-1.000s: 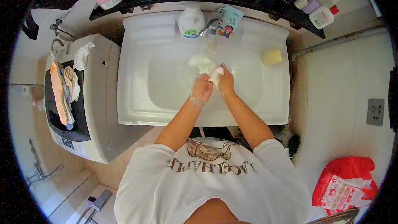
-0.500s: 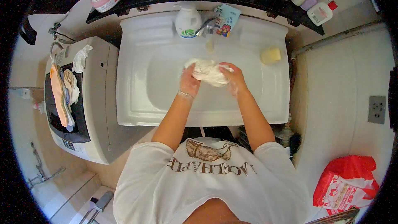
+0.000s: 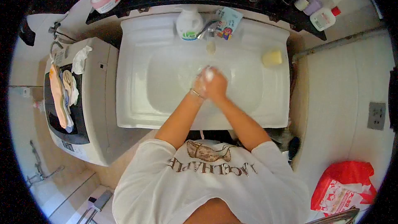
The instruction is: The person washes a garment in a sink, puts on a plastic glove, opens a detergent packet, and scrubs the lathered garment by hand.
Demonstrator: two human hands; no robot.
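Note:
Over the white sink (image 3: 161, 87), my hands are pressed together around a white cloth (image 3: 209, 75). Only a small bunched bit of it shows between the fingers. My left hand (image 3: 200, 84), with a bracelet at the wrist, is closed on the cloth from the left. Wrapped over it from the right is my right hand (image 3: 217, 85), partly covering the left fingers. Motion smears both hands a little. Just beyond them is the faucet (image 3: 211, 31).
A white pump bottle (image 3: 189, 24) and a light-blue packet (image 3: 229, 21) stand behind the faucet. A yellow block (image 3: 272, 57) lies on the sink's right ledge. Folded clothes (image 3: 62, 95) rest on the washing machine (image 3: 99, 112) at left. Above runs a dark shelf (image 3: 166, 3) with bottles.
My hands have come together from holding the cloth spread between them. The cloth is now squeezed into a small bunch, mostly hidden by the fingers.

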